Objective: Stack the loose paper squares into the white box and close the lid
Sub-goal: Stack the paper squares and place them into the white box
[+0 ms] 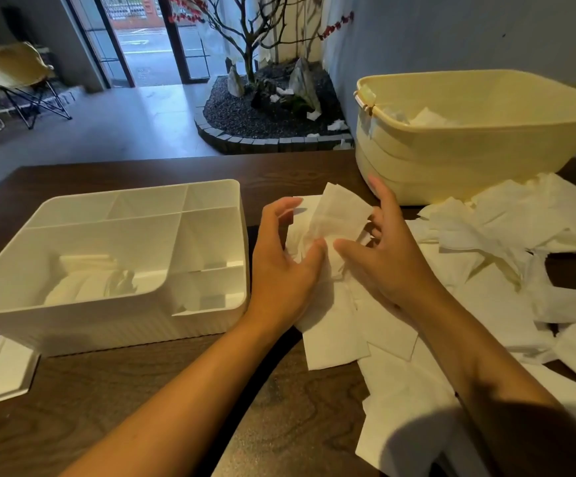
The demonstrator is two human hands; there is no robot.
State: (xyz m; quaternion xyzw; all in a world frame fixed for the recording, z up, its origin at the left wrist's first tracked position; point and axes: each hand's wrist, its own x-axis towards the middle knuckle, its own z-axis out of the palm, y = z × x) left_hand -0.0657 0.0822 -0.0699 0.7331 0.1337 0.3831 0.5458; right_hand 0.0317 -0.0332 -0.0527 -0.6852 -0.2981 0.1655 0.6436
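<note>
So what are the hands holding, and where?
Both the left hand and right hand hold a small bunch of paper squares, pinched at its lower edge between thumbs and fingers.

Dark wood-grain table (pixel 183 401). Resting on it: white compartmented box (pixel 107 325) at left, detached lid (pixel 1 376) beside it, yellow plastic tub (pixel 469 160) rear right, loose paper squares (pixel 486 304) scattered right.

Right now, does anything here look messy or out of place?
Yes. Loose paper squares sprawl untidily across the table right of the white box, some crumpled. The box's lid lies off, at its left.
</note>
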